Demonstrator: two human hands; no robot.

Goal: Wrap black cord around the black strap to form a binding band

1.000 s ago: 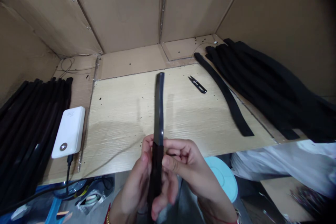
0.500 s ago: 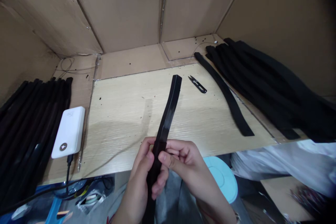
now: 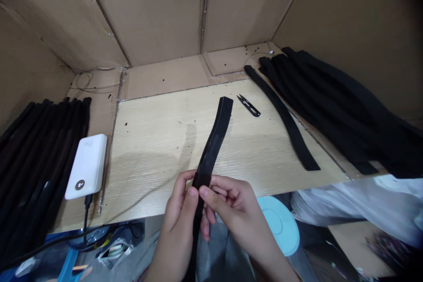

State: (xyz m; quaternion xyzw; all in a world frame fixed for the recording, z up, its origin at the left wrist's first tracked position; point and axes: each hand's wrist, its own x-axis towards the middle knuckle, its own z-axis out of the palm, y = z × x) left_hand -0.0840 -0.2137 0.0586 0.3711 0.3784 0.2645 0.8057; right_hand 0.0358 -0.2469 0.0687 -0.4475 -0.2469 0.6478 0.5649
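Observation:
Both hands pinch a long black strap (image 3: pixel 213 145) just above the front edge of the pale wood-grain board (image 3: pixel 148 141). My left hand (image 3: pixel 178 220) grips it from the left with the thumb on its face, and my right hand (image 3: pixel 234 211) pinches it from the right. Its upper part rises over the board with a slight curve, and its lower end hangs down past my hands. Small black thread snips (image 3: pixel 248 105) lie shut on the board, just beyond the strap's top end. A similar black strap (image 3: pixel 287 128) lies to the right.
Several black straps form piles at left (image 3: pixel 39 158) and right (image 3: pixel 337 105). A white power bank (image 3: pixel 86 166) with a black cable lies beside the board. Cardboard walls (image 3: pixel 152 9) rise behind. Below the edge are a pale teal round lid (image 3: pixel 279 224) and white cloth (image 3: pixel 360 207).
The strap's top has swung to the right, from nearly upright to leaning right. My hands have turned it slightly and remain closed on it.

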